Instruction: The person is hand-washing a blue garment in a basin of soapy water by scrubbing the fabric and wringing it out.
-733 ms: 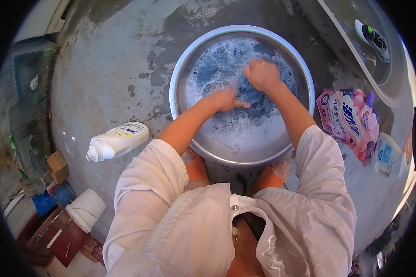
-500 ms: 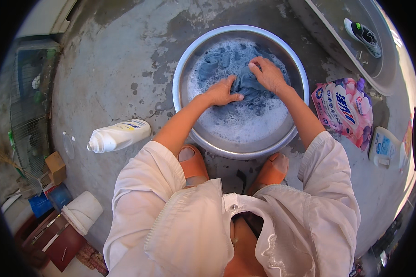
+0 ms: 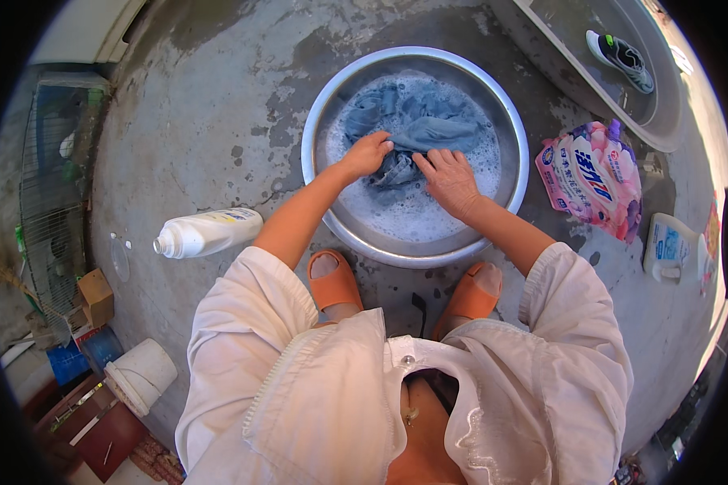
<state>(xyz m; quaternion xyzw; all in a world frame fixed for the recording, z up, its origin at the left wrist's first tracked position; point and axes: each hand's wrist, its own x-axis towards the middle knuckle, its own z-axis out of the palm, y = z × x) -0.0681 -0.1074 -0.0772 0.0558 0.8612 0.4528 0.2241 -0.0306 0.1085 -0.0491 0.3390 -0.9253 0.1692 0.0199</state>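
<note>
A round metal basin [image 3: 419, 260] stands on the floor in front of my feet, filled with sudsy water [image 3: 404, 214]. In it lies a wet blue-grey cloth garment [image 3: 437, 135], bunched and partly under foam; its exact kind does not show. My left hand [image 3: 368, 154] pinches the cloth near the basin's middle, thumb against fingers. Just to the right, my right hand [image 3: 455, 184] has its fingers curled over the near edge of the cloth, back of the hand up. Its fingertips are partly hidden in the fabric.
A white bottle [image 3: 208, 233] lies on its side at left. To the right are a pink-purple detergent pouch [image 3: 592, 179] and a pale jug [image 3: 670, 247]. A large grey tub [image 3: 558, 61] holding a sneaker [image 3: 620, 61] is at far right. A white bucket [image 3: 141, 375] sits lower left.
My right hand has come nearer to me from the cloth's right side onto its near edge. My left hand has shifted slightly left and closed on the fabric. The cloth now lies differently folded.
</note>
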